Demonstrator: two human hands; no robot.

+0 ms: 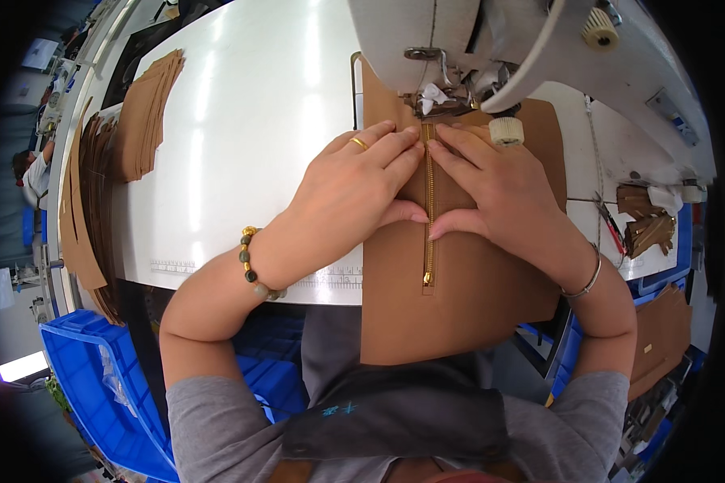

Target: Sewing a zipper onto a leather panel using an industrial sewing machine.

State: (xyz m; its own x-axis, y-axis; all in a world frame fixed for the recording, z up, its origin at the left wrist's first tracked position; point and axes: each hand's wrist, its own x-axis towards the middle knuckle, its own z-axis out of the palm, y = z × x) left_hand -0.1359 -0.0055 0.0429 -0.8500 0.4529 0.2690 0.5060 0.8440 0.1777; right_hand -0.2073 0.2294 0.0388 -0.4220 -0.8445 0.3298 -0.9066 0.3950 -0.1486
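Note:
A brown leather-like panel (pixel 467 298) lies under the sewing machine (pixel 407 32), hanging over the table's front edge. A gold zip (pixel 429 189) runs lengthwise in it, its pull at the lower end. My left hand (pixel 362 177) rests on the panel left of the zip, fingertips just short of the presser-foot area (pixel 431 101), thumb pointing to the zip. My right hand (pixel 499 189) lies right of the zip, fingertips and thumb against the panel along its edge. Both hands have their fingers stretched out. Whatever is beneath the machine head is partly hidden.
Stacked brown pieces (pixel 141 121) lie on the white table (pixel 242 97) at left. Blue crates (pixel 105 386) stand below. Scissors (pixel 611 227) and brown scraps (pixel 644 225) lie at right, above more panels (pixel 660 338). A co-worker (pixel 32 173) is at the far left.

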